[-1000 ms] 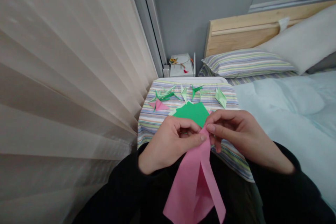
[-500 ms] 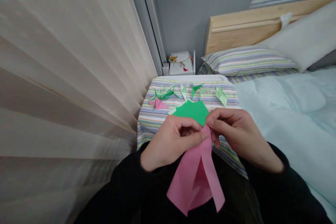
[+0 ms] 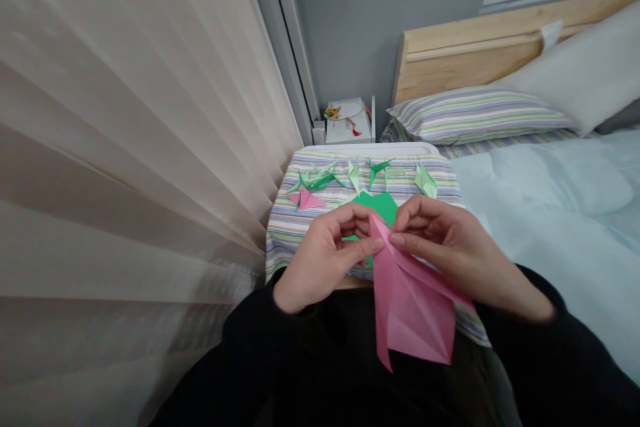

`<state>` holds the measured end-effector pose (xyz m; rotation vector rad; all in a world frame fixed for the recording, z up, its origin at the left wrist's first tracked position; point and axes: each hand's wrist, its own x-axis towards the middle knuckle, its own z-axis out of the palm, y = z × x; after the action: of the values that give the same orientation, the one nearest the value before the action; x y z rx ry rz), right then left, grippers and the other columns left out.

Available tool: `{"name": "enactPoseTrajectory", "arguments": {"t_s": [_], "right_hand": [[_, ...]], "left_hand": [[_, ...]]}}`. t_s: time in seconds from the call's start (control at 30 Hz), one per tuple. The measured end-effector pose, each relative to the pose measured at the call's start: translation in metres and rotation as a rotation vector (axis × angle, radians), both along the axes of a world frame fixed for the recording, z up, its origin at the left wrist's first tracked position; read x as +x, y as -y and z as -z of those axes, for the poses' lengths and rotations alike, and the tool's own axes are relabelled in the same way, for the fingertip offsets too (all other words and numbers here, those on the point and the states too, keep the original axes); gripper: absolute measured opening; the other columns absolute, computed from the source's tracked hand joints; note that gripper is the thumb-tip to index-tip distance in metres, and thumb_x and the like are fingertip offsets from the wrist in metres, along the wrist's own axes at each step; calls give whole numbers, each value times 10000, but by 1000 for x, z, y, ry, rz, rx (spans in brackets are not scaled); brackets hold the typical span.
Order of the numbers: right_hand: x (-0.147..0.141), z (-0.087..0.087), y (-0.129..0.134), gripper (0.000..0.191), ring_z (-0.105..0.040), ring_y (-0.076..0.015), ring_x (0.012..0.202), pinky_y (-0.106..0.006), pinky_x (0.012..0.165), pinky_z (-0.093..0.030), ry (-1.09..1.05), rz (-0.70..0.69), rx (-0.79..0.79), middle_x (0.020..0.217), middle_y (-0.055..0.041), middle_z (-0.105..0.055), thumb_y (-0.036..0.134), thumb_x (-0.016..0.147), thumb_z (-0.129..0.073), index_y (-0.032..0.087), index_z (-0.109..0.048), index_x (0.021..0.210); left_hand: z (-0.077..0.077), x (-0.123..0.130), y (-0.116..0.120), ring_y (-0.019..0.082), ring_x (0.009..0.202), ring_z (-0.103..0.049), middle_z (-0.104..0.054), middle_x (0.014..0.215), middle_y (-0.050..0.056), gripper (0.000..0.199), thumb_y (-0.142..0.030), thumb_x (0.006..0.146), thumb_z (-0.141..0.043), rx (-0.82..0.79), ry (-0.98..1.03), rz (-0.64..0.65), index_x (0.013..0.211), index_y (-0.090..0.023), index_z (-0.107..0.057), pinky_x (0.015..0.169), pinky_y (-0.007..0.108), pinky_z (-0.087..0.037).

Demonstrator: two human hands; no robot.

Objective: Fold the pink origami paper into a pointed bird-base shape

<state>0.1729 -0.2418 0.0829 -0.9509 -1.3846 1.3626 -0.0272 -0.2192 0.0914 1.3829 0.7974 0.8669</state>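
Observation:
A partly folded pink paper [image 3: 417, 313] hangs from its pointed top between my two hands, its lower part spread open over my lap. My left hand [image 3: 327, 257] pinches the left side of the point between thumb and fingers. On the right side, just below the tip, my right hand [image 3: 450, 250] pinches the paper's folded edge. Behind my hands lies green paper [image 3: 383, 205] on the striped cloth [image 3: 290, 230], partly hidden by them. Creases fan down the pink sheet from its top.
Folded green figures [image 3: 320, 179] and a pink one [image 3: 305, 199] lie on the cloth, with a light green piece [image 3: 426, 180] at right. A curtain [image 3: 150, 147] hangs at left; a bed with a striped pillow [image 3: 480, 115] stands at right.
The pink paper has been turned and spread wider, its lower end swinging to the right. Both hands have shifted their hold near its tip. The camera view has moved slightly.

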Motion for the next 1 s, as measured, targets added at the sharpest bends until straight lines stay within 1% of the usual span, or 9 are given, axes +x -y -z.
{"name": "enactPoseTrajectory", "arguments": {"t_s": [0.07,0.17,0.3,0.4,0.5,0.67,0.73,0.83,1.0], "right_hand": [[3,-5,-3,130,-631,-129,683,-254,621,-478,78,-81,18,772,16,-687,279,873,-790,211,-692,822],[6,-11,-7,95,-641,-141,703,-266,631,-480,177,-147,72,789,7,-715,266,903,-730,214,-721,824],[8,-18,-5,216,-683,-187,767,-310,691,-502,390,-171,215,812,-13,-761,354,976,-650,235,-762,835],[8,-22,0,167,-730,-225,829,-344,756,-513,587,-108,323,879,-19,-806,383,952,-695,260,-784,883],[2,-24,6,74,-728,-249,822,-374,780,-498,751,19,494,865,-32,-809,315,908,-728,261,-776,891],[-9,-28,12,196,-688,-233,773,-472,1010,-447,868,95,695,772,-40,-766,171,944,-602,235,-736,817],[-10,-29,14,197,-683,-229,765,-506,1070,-413,903,121,734,757,-38,-748,168,947,-596,222,-718,802],[-11,-31,15,191,-686,-230,761,-530,1094,-398,919,144,747,749,-36,-736,176,941,-612,216,-700,776],[-11,-31,13,156,-695,-232,760,-557,1105,-396,882,155,695,761,-29,-751,170,931,-638,224,-716,807]], "left_hand": [[-1,-2,-1,125,757,-618,-679,838,6,320,-310,790,-887,3,11,47,1028,-177,-721,692,223,-506],[0,-5,-2,122,775,-639,-693,833,0,285,-236,754,-911,-10,28,93,966,-173,-731,729,219,-529],[3,-6,0,123,750,-660,-703,781,-7,272,-217,708,-940,-71,42,45,860,-159,-722,739,232,-551],[4,-6,3,128,745,-663,-696,775,-9,292,-243,680,-958,-33,35,-67,835,-163,-724,720,235,-564],[3,-5,8,141,757,-676,-702,795,0,297,-278,682,-959,41,13,-177,840,-172,-731,713,242,-577],[7,-5,16,139,766,-681,-726,816,2,211,-283,754,-921,105,40,-279,865,-202,-761,720,239,-577],[10,-7,16,133,794,-670,-730,840,4,134,-269,797,-894,151,75,-292,852,-219,-783,729,231,-564],[15,-9,16,143,856,-665,-732,868,10,56,-237,839,-860,222,119,-293,819,-249,-810,740,238,-555],[18,-8,17,160,900,-689,-769,883,13,89,-203,837,-860,223,168,-308,845,-289,-841,790,269,-571]]}}
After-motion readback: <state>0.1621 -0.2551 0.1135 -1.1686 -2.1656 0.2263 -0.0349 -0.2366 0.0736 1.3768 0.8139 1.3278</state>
